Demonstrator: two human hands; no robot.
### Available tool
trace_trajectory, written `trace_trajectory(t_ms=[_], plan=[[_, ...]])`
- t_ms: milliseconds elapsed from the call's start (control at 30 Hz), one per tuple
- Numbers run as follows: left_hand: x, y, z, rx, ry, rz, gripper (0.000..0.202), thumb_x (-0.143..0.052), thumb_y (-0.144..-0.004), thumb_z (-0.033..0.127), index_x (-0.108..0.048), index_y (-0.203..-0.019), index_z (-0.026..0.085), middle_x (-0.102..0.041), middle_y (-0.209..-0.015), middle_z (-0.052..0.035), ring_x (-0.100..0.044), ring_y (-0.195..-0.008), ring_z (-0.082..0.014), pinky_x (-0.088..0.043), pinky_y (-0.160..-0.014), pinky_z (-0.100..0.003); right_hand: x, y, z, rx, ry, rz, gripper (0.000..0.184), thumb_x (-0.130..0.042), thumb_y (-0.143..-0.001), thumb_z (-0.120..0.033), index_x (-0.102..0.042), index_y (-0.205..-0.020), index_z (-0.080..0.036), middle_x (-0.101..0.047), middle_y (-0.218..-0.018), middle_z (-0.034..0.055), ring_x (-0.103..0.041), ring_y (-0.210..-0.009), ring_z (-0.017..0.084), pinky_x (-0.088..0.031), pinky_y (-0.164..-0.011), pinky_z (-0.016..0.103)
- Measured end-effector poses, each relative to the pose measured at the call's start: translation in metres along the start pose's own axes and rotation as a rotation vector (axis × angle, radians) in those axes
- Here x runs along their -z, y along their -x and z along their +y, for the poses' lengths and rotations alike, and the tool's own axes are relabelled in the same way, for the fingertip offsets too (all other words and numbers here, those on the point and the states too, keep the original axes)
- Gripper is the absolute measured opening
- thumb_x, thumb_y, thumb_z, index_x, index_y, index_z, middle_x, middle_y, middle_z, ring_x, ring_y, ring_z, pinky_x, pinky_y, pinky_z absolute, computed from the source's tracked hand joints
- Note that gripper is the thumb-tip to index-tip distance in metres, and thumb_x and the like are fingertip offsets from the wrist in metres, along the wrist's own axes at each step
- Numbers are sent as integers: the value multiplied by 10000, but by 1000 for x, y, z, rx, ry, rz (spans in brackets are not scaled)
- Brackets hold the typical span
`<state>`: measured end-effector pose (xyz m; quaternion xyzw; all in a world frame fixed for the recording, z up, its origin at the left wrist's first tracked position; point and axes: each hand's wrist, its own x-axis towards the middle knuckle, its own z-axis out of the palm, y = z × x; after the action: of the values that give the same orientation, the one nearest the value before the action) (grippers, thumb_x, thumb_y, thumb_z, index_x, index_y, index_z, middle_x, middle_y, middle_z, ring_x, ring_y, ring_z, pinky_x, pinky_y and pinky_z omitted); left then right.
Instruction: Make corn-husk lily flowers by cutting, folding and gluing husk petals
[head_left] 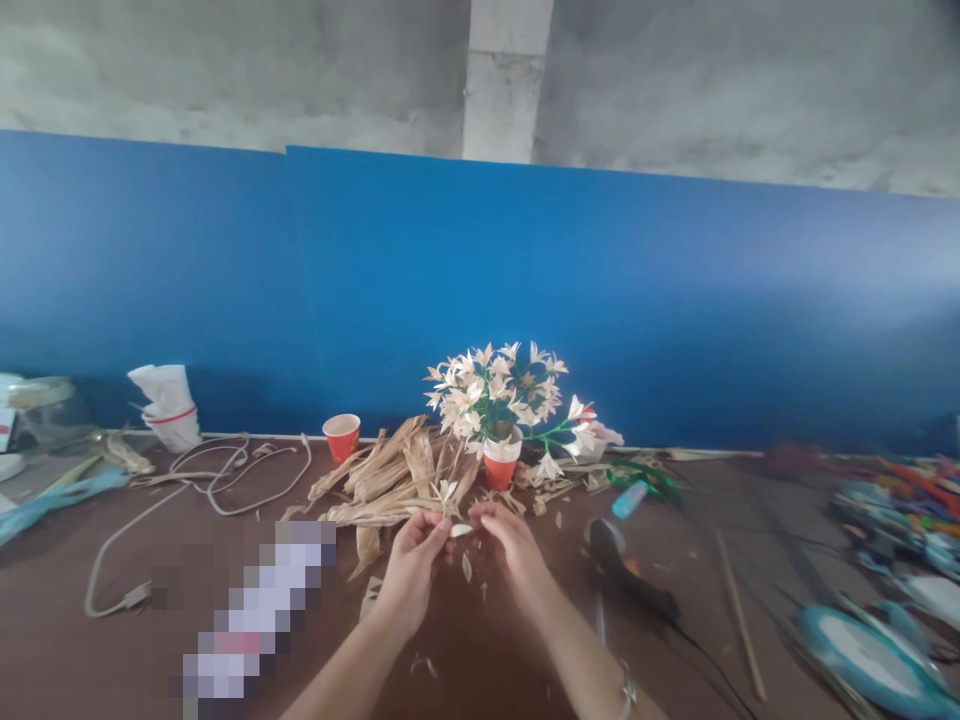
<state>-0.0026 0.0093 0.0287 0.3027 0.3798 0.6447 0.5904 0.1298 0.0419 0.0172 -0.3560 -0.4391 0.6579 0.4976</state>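
My left hand [417, 562] is closed, its thumb and fingers pinching a small pale flower [448, 492] that stands up above the fingertips. A single white petal [461, 531] shows between my two hands, close by the left fingertips. My right hand [513, 548] is held just right of the petal, fingers loosely bent and apart, with nothing plainly seen in them. Behind the hands, a bunch of cream flowers [495, 392] on green stems stands in a red and white paper cup [501, 462]. Dry husks [397, 470] lie heaped left of this cup.
A second red cup [342, 437] stands behind the husks. White cable [217, 480] loops lie at left, near a white cup [174, 425]. On the right are a black-handled tool [630, 580] with a cord, a thin stick [741, 615] and a teal ribbon roll [862, 655]. A blue panel [465, 260] closes off the back.
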Motion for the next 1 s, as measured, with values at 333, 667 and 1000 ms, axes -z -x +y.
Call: trace_trajectory(t_ms=[333, 667, 1000], plan=[[-1, 2, 1, -9, -119, 41, 290, -723, -597, 351, -515, -675, 163, -531, -541, 59, -461, -470, -67, -391, -480, -185, -2, 3, 0, 252, 351, -118, 278, -563, -673, -173, -544, -949, -207, -596, -777, -1, -566, -695, 155, -423, -590, 242], [2, 0, -3, 54, -154, -34, 253, -715, -606, 318, -533, -649, 149, -559, -497, 38, -482, -448, -76, -391, -479, -196, -5, 12, -14, 594, 800, -34, 85, -499, -769, -163, -565, -728, -196, -575, -713, 7, -528, -669, 144, -406, -623, 244], [4, 0, -9, -82, -493, -29, 161, -635, -646, 289, -550, -607, 158, -564, -458, 19, -508, -443, -123, -384, -463, -222, -3, 12, -19, 665, 871, 77, 81, -502, -758, -142, -538, -716, -202, -590, -736, 22, -539, -719, 160, -420, -682, 264]])
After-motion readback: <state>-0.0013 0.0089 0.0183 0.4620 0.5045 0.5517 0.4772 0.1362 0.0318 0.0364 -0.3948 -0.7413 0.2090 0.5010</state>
